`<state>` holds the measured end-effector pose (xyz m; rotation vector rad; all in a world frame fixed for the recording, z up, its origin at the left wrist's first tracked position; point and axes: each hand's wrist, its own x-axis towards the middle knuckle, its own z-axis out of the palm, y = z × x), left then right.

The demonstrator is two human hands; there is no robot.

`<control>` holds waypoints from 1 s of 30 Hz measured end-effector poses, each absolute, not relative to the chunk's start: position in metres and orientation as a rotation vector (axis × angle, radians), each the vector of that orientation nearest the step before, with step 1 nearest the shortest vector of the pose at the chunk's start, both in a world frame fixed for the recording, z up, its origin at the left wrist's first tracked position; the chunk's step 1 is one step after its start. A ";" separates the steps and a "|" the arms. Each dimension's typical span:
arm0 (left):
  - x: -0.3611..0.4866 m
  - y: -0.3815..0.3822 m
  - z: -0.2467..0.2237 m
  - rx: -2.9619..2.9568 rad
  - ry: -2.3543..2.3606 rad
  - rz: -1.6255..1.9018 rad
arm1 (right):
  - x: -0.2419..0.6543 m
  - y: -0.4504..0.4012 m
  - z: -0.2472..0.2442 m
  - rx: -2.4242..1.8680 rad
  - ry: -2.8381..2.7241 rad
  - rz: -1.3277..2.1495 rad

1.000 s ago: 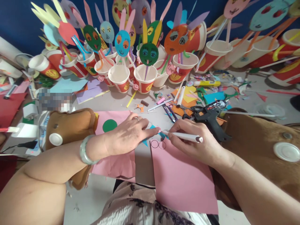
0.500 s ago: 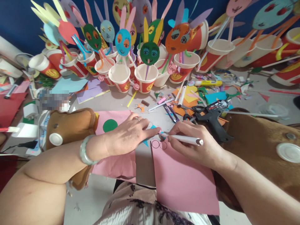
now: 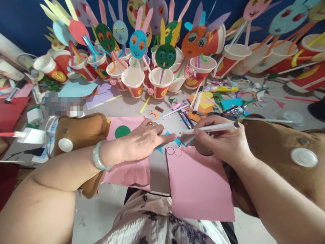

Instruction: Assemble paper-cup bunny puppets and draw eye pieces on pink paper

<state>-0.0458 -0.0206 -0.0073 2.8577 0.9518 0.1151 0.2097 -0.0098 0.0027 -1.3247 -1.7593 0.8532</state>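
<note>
My right hand (image 3: 223,137) is closed around a white marker (image 3: 215,127), its tip pointing left and raised a little off the work surface. My left hand (image 3: 142,140) lies palm down, its index finger stretched right and its tip pressed down beside scraps of blue paper (image 3: 177,140). Under the left hand is a pink sheet (image 3: 134,176) bearing a green paper disc (image 3: 122,131). A second pink sheet (image 3: 200,189) lies below my right hand; two small circles (image 3: 174,151) are drawn near its top left corner. Whatever is beneath the left fingertip is mostly hidden.
Paper cups (image 3: 161,84) with rabbit-faced straw figures crowd the back. Paper scraps, scissors (image 3: 186,120) and a capped marker (image 3: 198,100) lie before them. Brown plush pieces flank me: one at left (image 3: 81,130), one at right (image 3: 274,152). A power strip (image 3: 52,130) is at far left.
My right hand has drawn the marker up and right, away from the left fingertip. The left index finger stays pressed down. The view has shifted slightly.
</note>
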 end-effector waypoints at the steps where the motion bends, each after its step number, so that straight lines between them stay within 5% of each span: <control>1: -0.046 -0.020 -0.007 2.865 0.949 0.115 | 0.208 -0.010 0.002 -1.338 -1.735 0.810; 30: -0.049 -0.022 0.003 2.817 0.867 0.054 | 0.135 0.062 0.046 -1.139 -2.931 0.968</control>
